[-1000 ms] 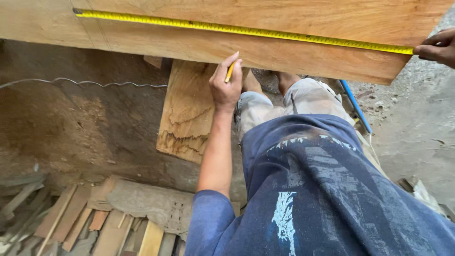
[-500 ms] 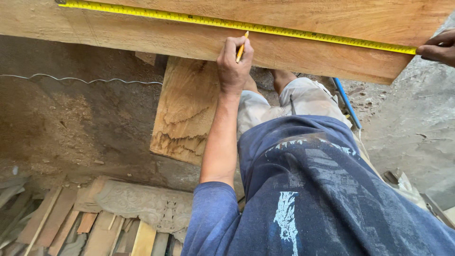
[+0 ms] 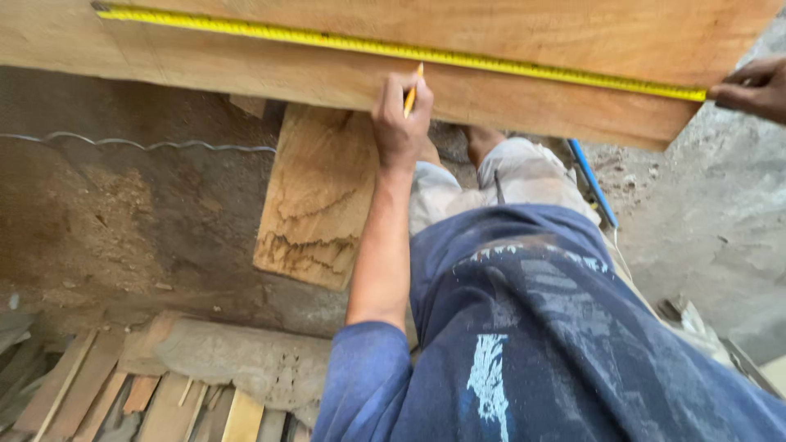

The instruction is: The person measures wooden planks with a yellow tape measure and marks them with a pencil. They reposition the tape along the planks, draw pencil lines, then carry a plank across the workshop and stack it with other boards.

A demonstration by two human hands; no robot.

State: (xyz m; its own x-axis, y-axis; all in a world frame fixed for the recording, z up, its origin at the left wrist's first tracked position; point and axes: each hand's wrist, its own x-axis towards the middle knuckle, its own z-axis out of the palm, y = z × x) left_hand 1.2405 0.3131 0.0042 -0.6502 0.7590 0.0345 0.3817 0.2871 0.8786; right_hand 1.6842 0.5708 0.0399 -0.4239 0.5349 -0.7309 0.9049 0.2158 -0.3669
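A wide pale wooden plank (image 3: pixel 532 49) lies across the top of the view. A yellow tape measure (image 3: pixel 327 38) is stretched along its face. My left hand (image 3: pixel 399 123) grips a yellow pencil (image 3: pixel 413 88), whose tip rests on the plank just below the tape. At the plank's right end, my right hand (image 3: pixel 749 86) pinches the tape's end against the wood. My blue shirt and pale trousers fill the lower right.
A shorter grained board (image 3: pixel 315 205) leans under the plank over the dirt ground. A twisted wire (image 3: pixel 147 146) runs across at the left. Wood offcuts (image 3: pixel 106 393) and a stone slab (image 3: pixel 237 360) lie at the bottom left. A blue strip (image 3: pixel 591 182) lies beside my leg.
My left hand has risen with the pencil from below the plank's edge onto its face, just under the tape. The right hand has stayed at the tape's end.
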